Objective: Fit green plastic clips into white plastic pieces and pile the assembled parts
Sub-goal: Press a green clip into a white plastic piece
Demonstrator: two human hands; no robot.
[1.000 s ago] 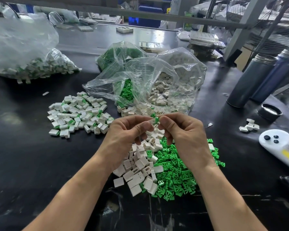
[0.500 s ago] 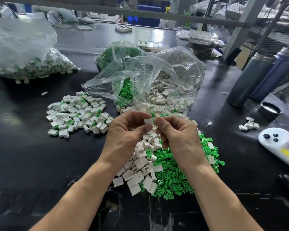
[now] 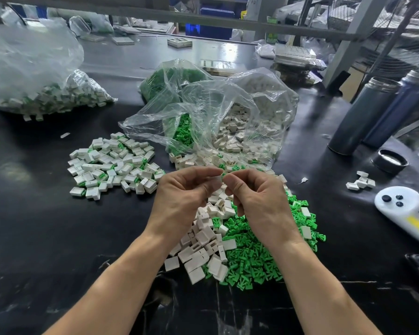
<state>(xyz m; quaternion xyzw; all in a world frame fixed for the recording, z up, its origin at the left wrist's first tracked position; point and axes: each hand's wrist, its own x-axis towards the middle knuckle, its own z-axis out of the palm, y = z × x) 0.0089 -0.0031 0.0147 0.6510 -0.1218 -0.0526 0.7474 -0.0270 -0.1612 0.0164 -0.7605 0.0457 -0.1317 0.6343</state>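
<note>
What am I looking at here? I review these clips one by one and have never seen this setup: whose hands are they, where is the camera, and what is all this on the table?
There is no machine. A person wears a camera on the head, looking down at their own bare hands over a black table. The left hand pinches a white piece at its fingertips; the right hand meets it there, pinching something too small to identify. Below the hands lie loose white pieces and green clips. The pile to the left is finished parts, white with green showing. Behind are open bags of more pieces and clips.
</note>
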